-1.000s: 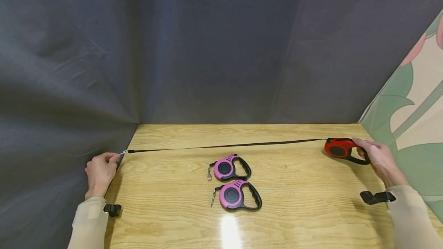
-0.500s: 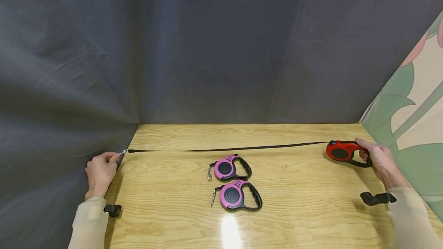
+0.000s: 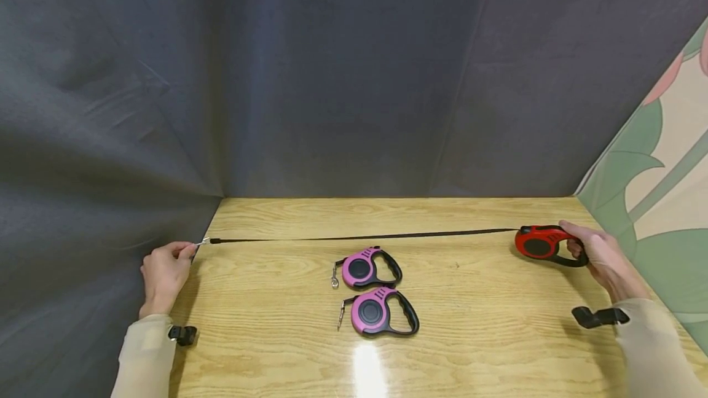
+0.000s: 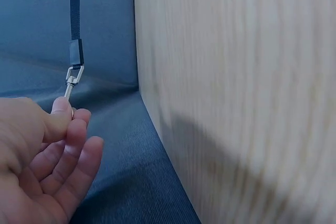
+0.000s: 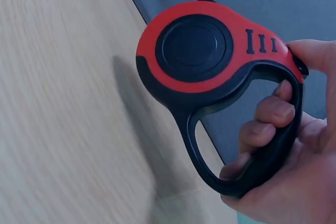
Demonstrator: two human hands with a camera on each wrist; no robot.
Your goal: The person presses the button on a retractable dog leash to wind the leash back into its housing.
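Observation:
My right hand (image 3: 600,257) grips the black handle of a red and black retractable dog leash (image 5: 191,45), with the thumb up at its top button. From the casing a black strap (image 3: 420,235) runs taut across the table to the far left. There my left hand (image 3: 166,272) pinches the silver metal clip (image 4: 69,88) at the strap's end between thumb and fingers. Two pink and black retractable leashes lie between the hands: an upper one (image 3: 359,269) and a lower one (image 3: 369,313), each with its clip hanging out on the left.
The wooden table (image 3: 470,336) ends at a dark grey curtain (image 3: 354,78) at the back and left. A floral cloth (image 3: 675,201) borders the right side. The strap passes just behind the upper pink leash.
My left hand has shifted slightly right with the clip. My right hand went slightly toward me and right, then back left with the red leash; the strap between them stays taut.

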